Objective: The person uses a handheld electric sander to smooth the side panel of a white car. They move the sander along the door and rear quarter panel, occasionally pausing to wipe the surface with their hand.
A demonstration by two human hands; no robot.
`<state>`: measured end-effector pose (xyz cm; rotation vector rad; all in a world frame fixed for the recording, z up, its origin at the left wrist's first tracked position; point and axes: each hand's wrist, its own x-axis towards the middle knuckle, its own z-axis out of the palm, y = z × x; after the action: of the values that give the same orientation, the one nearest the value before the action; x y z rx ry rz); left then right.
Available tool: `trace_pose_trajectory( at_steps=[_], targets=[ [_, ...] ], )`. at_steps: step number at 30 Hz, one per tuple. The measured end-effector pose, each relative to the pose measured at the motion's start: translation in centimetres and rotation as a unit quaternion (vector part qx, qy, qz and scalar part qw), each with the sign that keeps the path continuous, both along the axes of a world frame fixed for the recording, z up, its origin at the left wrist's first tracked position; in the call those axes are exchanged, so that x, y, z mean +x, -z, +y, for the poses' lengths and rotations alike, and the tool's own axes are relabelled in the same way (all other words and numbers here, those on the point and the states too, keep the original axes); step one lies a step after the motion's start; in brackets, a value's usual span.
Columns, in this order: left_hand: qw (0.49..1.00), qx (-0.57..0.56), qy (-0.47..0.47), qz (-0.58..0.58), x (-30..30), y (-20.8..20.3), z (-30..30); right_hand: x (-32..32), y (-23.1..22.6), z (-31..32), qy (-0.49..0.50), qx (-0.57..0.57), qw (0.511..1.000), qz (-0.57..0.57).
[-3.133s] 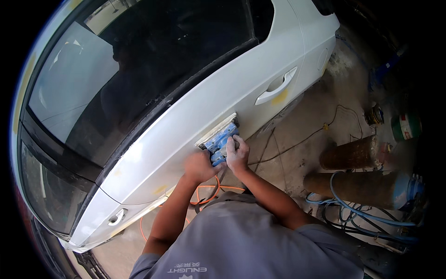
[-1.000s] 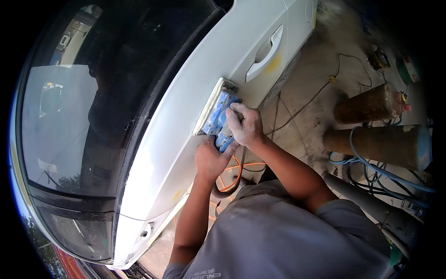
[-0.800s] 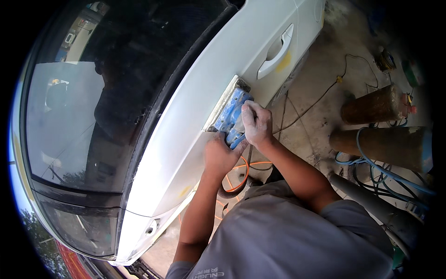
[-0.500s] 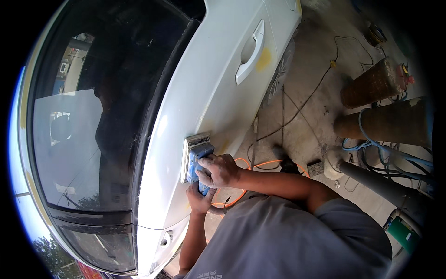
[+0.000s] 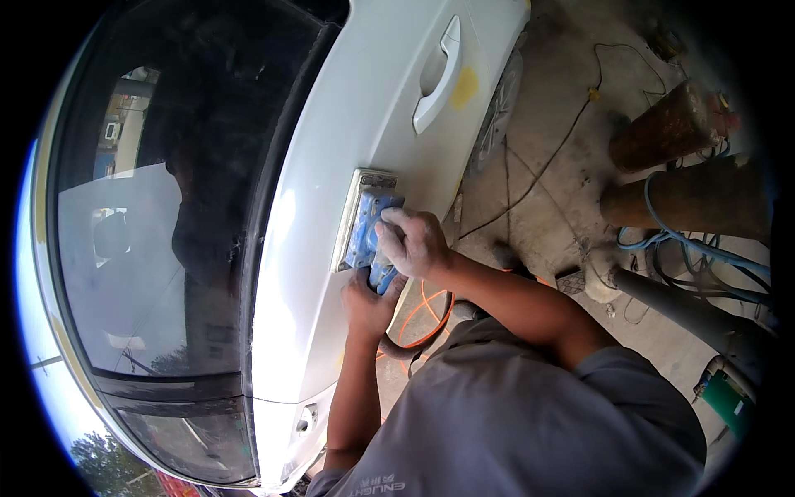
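Observation:
A blue power sander [image 5: 364, 236] with a pale rectangular pad lies against the white car door [image 5: 319, 248]. My right hand [image 5: 416, 242] is closed over the body of the sander. Lower down, my left hand [image 5: 370, 300] wraps the handle end, where a dark hose [image 5: 418, 346] trails away. Parts of the fingers of both hands are hidden by the tool. Above the sander on the same panel is a white door handle [image 5: 439, 74], with a yellowish patch [image 5: 465, 88] beside it.
Dark car windows [image 5: 190, 207] fill the left. An orange hose [image 5: 426, 302] lies below the sander. Two rusty gas cylinders [image 5: 662, 132] rest at the right, near coiled blue hoses [image 5: 671, 244]. A dark cable [image 5: 546, 170] crosses the concrete floor [image 5: 555, 99].
Both hands have moved the sander up and a little right along the door, toward the door handle. The car has shifted slightly in view.

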<state>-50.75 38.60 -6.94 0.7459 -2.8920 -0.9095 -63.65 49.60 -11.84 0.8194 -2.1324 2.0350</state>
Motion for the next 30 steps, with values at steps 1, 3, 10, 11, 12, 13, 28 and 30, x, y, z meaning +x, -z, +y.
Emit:
trace_pose_trajectory(
  at_steps=[1,3,10,11,12,13,28,30],
  targets=[
    [1.0,-0.017,0.004,0.019,2.6,0.2,-0.7,2.3,0.5,-1.0,0.007,-0.011,1.0,0.013],
    [0.997,-0.059,0.014,0.048,8.5,2.4,-2.8,6.6,1.1,-2.6,-0.033,0.012,0.998,0.044],
    [0.998,-0.037,-0.02,0.048,7.7,1.8,-1.2,6.0,2.7,-2.2,-0.071,0.003,0.996,0.062],
    [0.998,-0.047,-0.018,0.037,5.7,1.6,-0.6,4.2,2.6,-1.7,-0.041,-0.026,0.997,0.06],
    [0.998,-0.056,-0.018,0.027,3.9,1.6,-0.1,2.6,2.7,-1.3,-0.013,-0.054,0.997,0.057],
    [0.998,-0.051,-0.026,0.003,2.0,1.2,0.6,0.9,2.5,-0.4,-0.025,-0.06,0.997,0.031],
    [0.997,-0.072,-0.041,0.003,6.3,0.6,0.5,5.7,2.1,-1.8,-0.024,-0.041,0.999,-0.026],
    [0.994,-0.09,-0.049,-0.027,4.1,-1.0,0.9,3.7,1.3,-1.5,-0.036,-0.056,0.996,-0.051]
  ],
)
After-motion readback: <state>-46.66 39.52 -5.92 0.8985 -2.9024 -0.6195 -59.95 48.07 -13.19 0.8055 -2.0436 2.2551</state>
